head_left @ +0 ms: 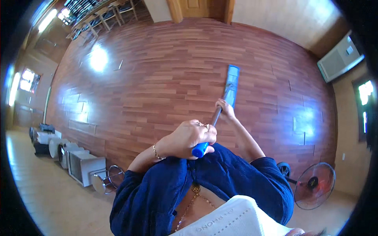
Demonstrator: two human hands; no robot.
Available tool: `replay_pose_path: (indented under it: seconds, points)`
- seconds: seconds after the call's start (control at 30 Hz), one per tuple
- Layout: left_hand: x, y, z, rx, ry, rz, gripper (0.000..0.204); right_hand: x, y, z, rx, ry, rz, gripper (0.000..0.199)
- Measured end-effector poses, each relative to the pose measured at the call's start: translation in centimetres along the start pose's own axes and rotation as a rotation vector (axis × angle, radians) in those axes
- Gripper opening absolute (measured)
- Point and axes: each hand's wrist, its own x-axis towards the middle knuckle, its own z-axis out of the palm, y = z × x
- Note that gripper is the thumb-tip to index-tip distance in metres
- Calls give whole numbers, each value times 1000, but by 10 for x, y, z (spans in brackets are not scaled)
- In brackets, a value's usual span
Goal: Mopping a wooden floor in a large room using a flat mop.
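A flat mop reaches away from me across the wood-plank floor, its long blue mop head [232,74] lying on the planks ahead and slightly right. The grey mop handle [216,116] slants back toward my chest and finishes in a blue end cap [200,150]. My left hand [191,137], with a bracelet at the wrist, is wrapped round the handle just above that cap. Farther down the handle, nearer the mop head, my right hand [225,109] grips it with the arm stretched forward.
Chairs [106,17] stand by a table at the far left, and a wooden door [195,8] is straight ahead. White boxy appliances [84,165] and a metal-framed stool [112,177] line the left wall. A round fan [315,185] stands right; a white unit [340,59] is beyond.
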Motion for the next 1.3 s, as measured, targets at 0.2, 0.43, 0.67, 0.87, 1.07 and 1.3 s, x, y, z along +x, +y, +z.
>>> replay_pose_path:
  seconds: [0.2,0.43,0.67,0.87,1.07,1.3]
  points:
    - [-45,27,-33,113,66,-88,24,41,-69,73,165,-177,-273,11]
    - [-89,54,-44,218,173,-136,31,52,-175,134,132,-697,-467,30]
    - [-114,72,-46,348,280,-164,30,36,-227,200,292,-796,-844,35]
    - [-130,75,-52,434,542,-89,34,35,-246,199,267,-795,-948,25]
    - [-121,54,-62,349,565,12,33,59,-223,168,74,-731,-915,24]
    - [-103,12,-67,289,518,-8,29,103,-174,138,-121,-585,-578,23]
